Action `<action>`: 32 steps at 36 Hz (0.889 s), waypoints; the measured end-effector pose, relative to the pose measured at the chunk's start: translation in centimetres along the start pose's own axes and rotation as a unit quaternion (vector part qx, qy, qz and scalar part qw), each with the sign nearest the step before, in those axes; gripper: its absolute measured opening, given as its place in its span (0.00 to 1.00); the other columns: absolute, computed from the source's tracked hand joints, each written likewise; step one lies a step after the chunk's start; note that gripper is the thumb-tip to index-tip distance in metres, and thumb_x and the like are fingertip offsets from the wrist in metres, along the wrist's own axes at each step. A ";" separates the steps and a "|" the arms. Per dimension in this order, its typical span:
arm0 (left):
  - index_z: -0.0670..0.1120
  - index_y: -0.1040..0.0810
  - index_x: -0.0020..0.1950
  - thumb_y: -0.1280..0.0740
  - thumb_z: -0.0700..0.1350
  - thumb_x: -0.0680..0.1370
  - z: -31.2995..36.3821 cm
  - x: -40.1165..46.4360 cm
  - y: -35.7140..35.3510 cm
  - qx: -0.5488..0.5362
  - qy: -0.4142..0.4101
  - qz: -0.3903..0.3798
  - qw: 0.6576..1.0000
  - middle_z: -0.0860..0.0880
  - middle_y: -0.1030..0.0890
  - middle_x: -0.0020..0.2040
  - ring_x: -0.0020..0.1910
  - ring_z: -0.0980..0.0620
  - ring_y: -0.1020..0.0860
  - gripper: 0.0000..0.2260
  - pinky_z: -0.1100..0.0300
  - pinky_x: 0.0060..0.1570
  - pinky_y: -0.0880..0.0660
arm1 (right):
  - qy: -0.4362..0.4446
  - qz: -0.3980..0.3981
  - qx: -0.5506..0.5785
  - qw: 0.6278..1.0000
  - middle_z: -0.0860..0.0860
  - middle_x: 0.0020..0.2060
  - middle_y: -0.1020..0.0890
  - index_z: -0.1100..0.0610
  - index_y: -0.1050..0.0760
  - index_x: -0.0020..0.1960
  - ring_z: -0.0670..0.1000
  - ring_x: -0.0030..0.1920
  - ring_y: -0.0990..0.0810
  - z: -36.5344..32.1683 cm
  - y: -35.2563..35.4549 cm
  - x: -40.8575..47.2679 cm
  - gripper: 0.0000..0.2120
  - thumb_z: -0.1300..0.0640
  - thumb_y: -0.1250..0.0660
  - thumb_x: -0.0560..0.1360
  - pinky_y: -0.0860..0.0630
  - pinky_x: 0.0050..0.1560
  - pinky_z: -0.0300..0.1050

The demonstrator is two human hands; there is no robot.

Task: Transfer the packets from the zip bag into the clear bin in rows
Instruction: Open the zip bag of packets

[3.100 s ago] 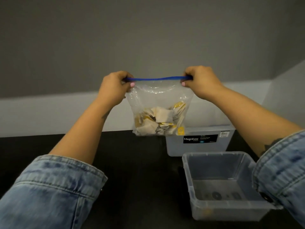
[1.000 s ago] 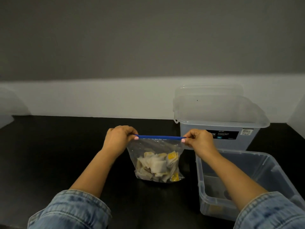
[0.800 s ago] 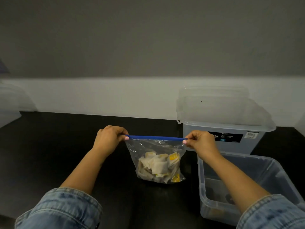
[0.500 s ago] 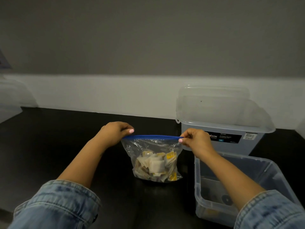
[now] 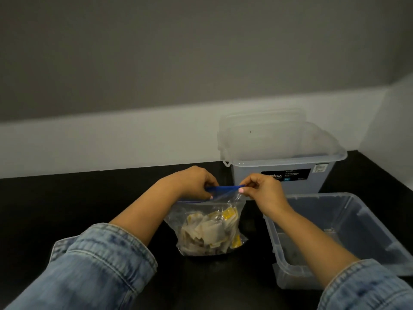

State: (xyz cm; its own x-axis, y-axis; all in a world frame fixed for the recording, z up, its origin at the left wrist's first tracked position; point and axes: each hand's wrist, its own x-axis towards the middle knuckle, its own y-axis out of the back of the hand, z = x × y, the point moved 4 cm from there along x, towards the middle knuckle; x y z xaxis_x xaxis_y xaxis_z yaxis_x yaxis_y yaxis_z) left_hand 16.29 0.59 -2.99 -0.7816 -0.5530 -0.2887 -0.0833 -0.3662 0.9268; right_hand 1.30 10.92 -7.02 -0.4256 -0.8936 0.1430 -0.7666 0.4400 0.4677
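Pinching the blue seal of the zip bag (image 5: 210,222), our left hand (image 5: 194,184) and right hand (image 5: 261,193) grasp it. Packets (image 5: 212,231) sit inside. It rests on the counter (image 5: 67,209) beside the clear bin (image 5: 366,222).

A: Can you read the label (image 5: 286,175) on the lidded box (image 5: 277,177)?

B: Only "box"; the right hand (image 5: 262,193) covers its beginning, and the small print is too tiny.

A: And the clear bin (image 5: 348,222) beside the zip bag (image 5: 210,227)?

B: The right forearm hides part of its floor, and the picture's right edge cuts its far corner.

A: The packets (image 5: 210,231)?

B: Heaped together, so I cannot count them.
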 end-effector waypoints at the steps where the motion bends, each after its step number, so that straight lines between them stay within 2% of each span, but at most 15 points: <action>1: 0.53 0.21 0.58 0.31 0.47 0.74 0.1 0.1 -0.2 0.005 -0.006 -0.003 1.000 0.55 0.21 0.49 0.46 0.58 0.23 0.12 0.61 0.50 0.25 | -0.002 0.008 0.002 1.000 0.48 0.36 0.19 0.48 0.23 0.37 0.46 0.41 0.20 -0.1 -0.1 -0.1 0.11 0.62 0.27 0.71 0.25 0.43 0.35; 7: 0.51 0.20 0.52 0.31 0.52 0.75 -0.1 0.7 -0.8 -0.039 -0.010 0.015 0.999 0.55 0.24 0.40 0.41 0.55 0.24 0.09 0.60 0.42 0.28 | -0.026 0.072 0.037 0.996 0.47 0.37 0.19 0.49 0.22 0.39 0.45 0.40 0.20 -0.4 -0.9 0.2 0.10 0.64 0.27 0.70 0.23 0.47 0.39; 10: 0.48 0.21 0.53 0.34 0.49 0.77 0.0 0.6 -1.4 -0.112 0.017 0.025 0.993 0.50 0.22 0.40 0.41 0.51 0.21 0.08 0.54 0.48 0.22 | -0.040 0.101 0.037 0.993 0.46 0.41 0.20 0.53 0.21 0.48 0.44 0.43 0.22 -0.7 -1.4 0.1 0.08 0.61 0.26 0.70 0.26 0.45 0.34; 12: 0.45 0.21 0.53 0.35 0.47 0.78 0.0 0.6 -1.6 -0.138 0.030 0.048 0.989 0.49 0.21 0.38 0.40 0.51 0.21 0.08 0.55 0.47 0.23 | -0.044 0.127 0.024 0.991 0.47 0.44 0.23 0.54 0.24 0.52 0.45 0.46 0.24 -1.1 -2.0 -0.3 0.10 0.57 0.27 0.72 0.30 0.42 0.34; 14: 0.46 0.21 0.55 0.37 0.45 0.79 0.0 0.6 -1.8 -0.162 0.043 0.079 0.983 0.52 0.23 0.35 0.37 0.54 0.23 0.09 0.61 0.42 0.26 | -0.046 0.154 0.007 0.987 0.48 0.46 0.25 0.54 0.27 0.51 0.47 0.47 0.25 -1.6 -2.5 -0.9 0.13 0.50 0.29 0.73 0.33 0.39 0.34; 17: 0.46 0.22 0.58 0.39 0.45 0.80 0.1 0.5 -2.2 -0.219 0.061 0.099 0.969 0.51 0.24 0.38 0.34 0.56 0.24 0.10 0.67 0.32 0.29 | -0.080 0.160 0.000 0.984 0.51 0.46 0.26 0.56 0.32 0.52 0.51 0.47 0.25 -2.2 -3.7 -1.5 0.22 0.42 0.29 0.71 0.34 0.36 0.39; 20: 0.46 0.22 0.59 0.41 0.46 0.80 0.0 0.3 -2.5 -0.268 0.069 0.099 0.956 0.51 0.24 0.35 0.30 0.58 0.25 0.11 0.69 0.24 0.31 | -0.128 0.151 0.008 0.980 0.53 0.46 0.26 0.56 0.36 0.51 0.51 0.44 0.26 -2.4 -4.7 -1.4 0.22 0.46 0.27 0.70 0.34 0.35 0.42; 22: 0.45 0.22 0.58 0.41 0.48 0.81 -0.3 0.0 -2.7 -0.291 0.076 0.101 0.948 0.50 0.24 0.34 0.30 0.57 0.25 0.13 0.68 0.26 0.30 | -0.151 0.135 0.009 0.979 0.52 0.46 0.25 0.56 0.35 0.52 0.52 0.45 0.25 -2.4 -5.1 -1.3 0.18 0.51 0.28 0.72 0.33 0.40 0.42; 25: 0.45 0.21 0.56 0.40 0.52 0.80 -1.0 -0.2 -2.9 -0.327 0.093 0.087 0.937 0.49 0.23 0.35 0.31 0.55 0.24 0.14 0.65 0.31 0.29 | -0.148 0.103 -0.040 0.983 0.53 0.45 0.20 0.57 0.24 0.51 0.52 0.45 0.22 -2.2 -5.3 -1.1 0.05 0.56 0.33 0.76 0.30 0.43 0.41; 26: 0.45 0.20 0.55 0.39 0.53 0.80 -1.3 -0.2 -2.9 -0.337 0.100 0.079 0.933 0.48 0.23 0.37 0.33 0.55 0.24 0.14 0.64 0.33 0.29 | -0.145 0.098 -0.050 0.983 0.53 0.43 0.19 0.57 0.22 0.48 0.51 0.43 0.22 -2.1 -5.3 -1.1 0.04 0.58 0.35 0.77 0.29 0.42 0.41; 29: 0.45 0.19 0.49 0.37 0.50 0.79 -2.1 -0.4 -2.8 -0.403 0.106 0.048 0.908 0.48 0.21 0.42 0.39 0.54 0.24 0.11 0.63 0.36 0.29 | -0.156 0.080 -0.028 0.984 0.52 0.37 0.20 0.57 0.21 0.41 0.50 0.39 0.23 -1.7 -5.0 -0.8 0.08 0.59 0.36 0.78 0.27 0.40 0.42; 31: 0.44 0.19 0.48 0.39 0.49 0.80 -2.8 -0.5 -3.1 -0.479 0.116 0.014 0.870 0.47 0.20 0.43 0.41 0.53 0.23 0.12 0.60 0.40 0.27 | -0.187 0.058 0.033 0.980 0.51 0.35 0.21 0.55 0.24 0.37 0.51 0.40 0.23 -1.5 -5.2 -0.6 0.12 0.59 0.38 0.79 0.24 0.45 0.49; 32: 0.43 0.19 0.47 0.40 0.49 0.80 -3.2 -0.5 -3.4 -0.523 0.123 -0.001 0.843 0.46 0.19 0.44 0.41 0.52 0.22 0.13 0.59 0.43 0.26 | -0.207 0.046 0.064 0.975 0.51 0.35 0.21 0.55 0.25 0.37 0.50 0.39 0.23 -1.4 -5.3 -0.6 0.13 0.60 0.39 0.79 0.24 0.45 0.48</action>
State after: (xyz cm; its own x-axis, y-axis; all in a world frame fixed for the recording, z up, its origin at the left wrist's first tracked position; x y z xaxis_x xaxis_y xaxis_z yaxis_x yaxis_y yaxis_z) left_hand 18.94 -0.33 -6.83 -0.6197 -0.6426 -0.4505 0.6067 -0.7564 0.2444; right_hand 6.29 9.00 -8.40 -0.6331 -0.7485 -0.1972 -0.7580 0.5479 0.3539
